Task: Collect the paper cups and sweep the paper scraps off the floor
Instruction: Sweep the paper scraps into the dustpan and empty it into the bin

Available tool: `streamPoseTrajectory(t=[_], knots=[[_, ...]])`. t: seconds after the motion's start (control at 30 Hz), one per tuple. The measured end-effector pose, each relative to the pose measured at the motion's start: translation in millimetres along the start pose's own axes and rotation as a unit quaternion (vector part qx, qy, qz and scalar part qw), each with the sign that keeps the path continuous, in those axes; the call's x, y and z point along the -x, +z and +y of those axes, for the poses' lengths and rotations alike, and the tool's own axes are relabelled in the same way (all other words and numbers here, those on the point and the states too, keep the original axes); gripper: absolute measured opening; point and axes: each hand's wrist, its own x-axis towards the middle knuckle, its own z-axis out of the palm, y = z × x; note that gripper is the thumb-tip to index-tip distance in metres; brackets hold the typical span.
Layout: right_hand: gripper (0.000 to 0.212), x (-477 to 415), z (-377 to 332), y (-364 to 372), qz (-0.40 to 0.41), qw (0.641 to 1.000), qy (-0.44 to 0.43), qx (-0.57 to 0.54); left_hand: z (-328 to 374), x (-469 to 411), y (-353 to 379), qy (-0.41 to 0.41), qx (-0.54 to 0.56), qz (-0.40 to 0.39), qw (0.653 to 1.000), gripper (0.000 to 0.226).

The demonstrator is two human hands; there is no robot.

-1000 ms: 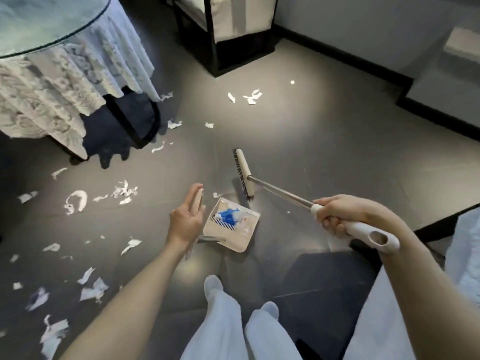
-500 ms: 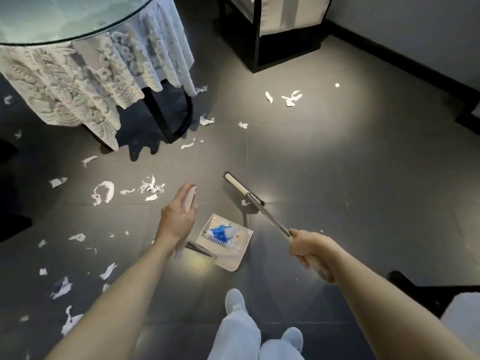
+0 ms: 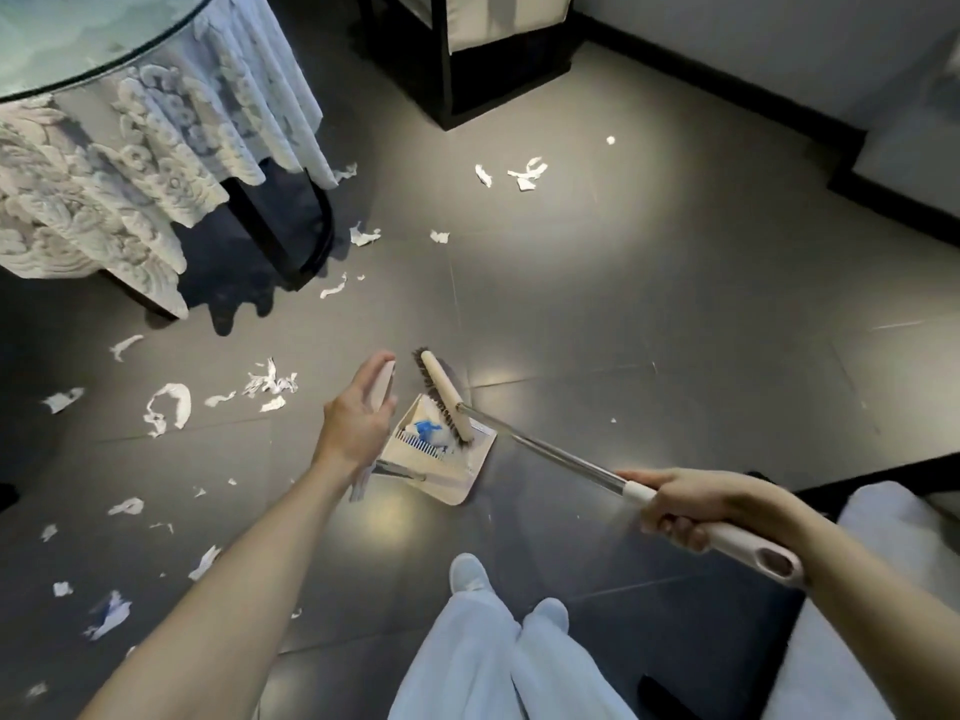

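Observation:
My left hand (image 3: 358, 415) grips the upright handle of a beige dustpan (image 3: 457, 472) that sits on the dark tiled floor in front of my feet. The pan holds white and blue paper scraps (image 3: 427, 427). My right hand (image 3: 691, 504) grips the white handle of a long broom (image 3: 550, 452). The broom's brush head (image 3: 445, 394) lies over the mouth of the pan. White paper scraps (image 3: 169, 407) are scattered over the floor to the left, and more scraps (image 3: 524, 174) lie farther off. No paper cup is visible.
A round glass-topped table (image 3: 78, 54) with a lace cloth stands at the upper left, its dark base close to the scraps. A dark-framed chair (image 3: 467, 59) stands at the top. A dark skirting board runs along the right wall. A white cushioned seat (image 3: 883, 589) is at my right.
The brush head has swept back toward me, from the floor beyond the dustpan into the pan's mouth. My right hand pulled the handle back and right. My left hand kept hold of the dustpan.

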Motion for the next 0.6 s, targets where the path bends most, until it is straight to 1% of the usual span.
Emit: streamPoseTrajectory(t=[0.2, 0.37, 0.5, 0.6], knots=[[0.071, 48, 52, -26, 0.055, 0.995, -0.02, -0.086, 19, 33, 26, 0.045, -0.019, -0.008, 0.999, 0.049], [0.074, 64, 98, -42, 0.134, 0.978, -0.017, -0.159, 28, 60, 57, 0.095, -0.055, -0.048, 0.993, 0.047], [0.072, 48, 117, -56, 0.208, 0.967, -0.016, -0.147, 28, 80, 68, 0.101, -0.057, -0.095, 0.989, 0.05], [0.063, 18, 122, -54, 0.229, 0.971, 0.007, -0.067, 17, 88, 65, 0.099, -0.041, -0.105, 0.989, 0.052]])
